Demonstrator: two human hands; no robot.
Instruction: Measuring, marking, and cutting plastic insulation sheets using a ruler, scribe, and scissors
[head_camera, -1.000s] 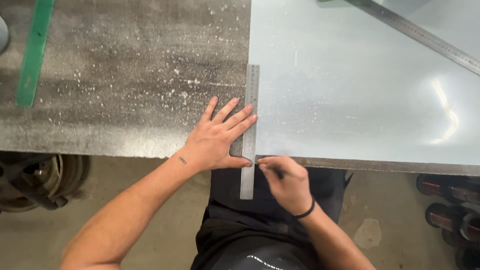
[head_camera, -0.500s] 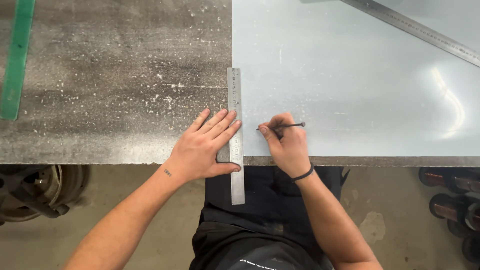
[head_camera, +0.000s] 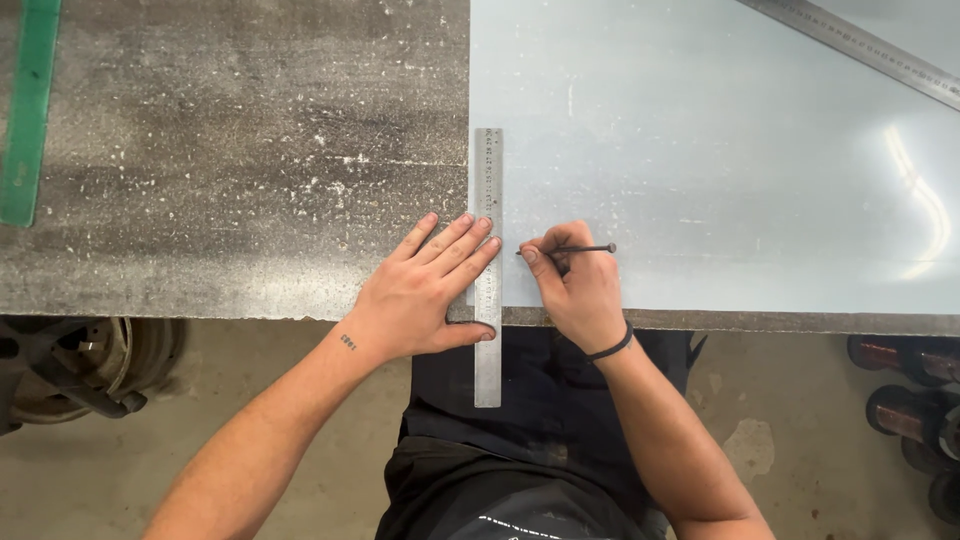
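Seen from above: steel ruler (head_camera: 488, 265) lying flat along the left edge of a pale grey metal sheet (head_camera: 720, 150), long axis running straight away from the body, far end on the sheet, near end jutting out past the front edge of the bench (head_camera: 200, 180) over the lap. Looks thin, stiff and slick, so likely to skate on the smooth sheet unless pressed down; best held by flat pressure from above near the middle rather than pinched at an end.

Left hand (head_camera: 425, 290) doing just that: fingers (head_camera: 462, 248) spread and flat, tips resting on the ruler, thumb tucked against its side near the bench edge, nothing gripped.

Right hand (head_camera: 578, 285) just right of the ruler, fingers closed in a pencil grip on a thin dark scriber (head_camera: 570, 249). Scriber lying nearly level, point aimed left at the ruler's right edge, blunt end pointing right. Seems light and rigid, easy to steer from close behind the tip.

Second long steel rule (head_camera: 850, 45) slanting across the sheet's far right corner. Green strip (head_camera: 28, 110) at the bench's far left.
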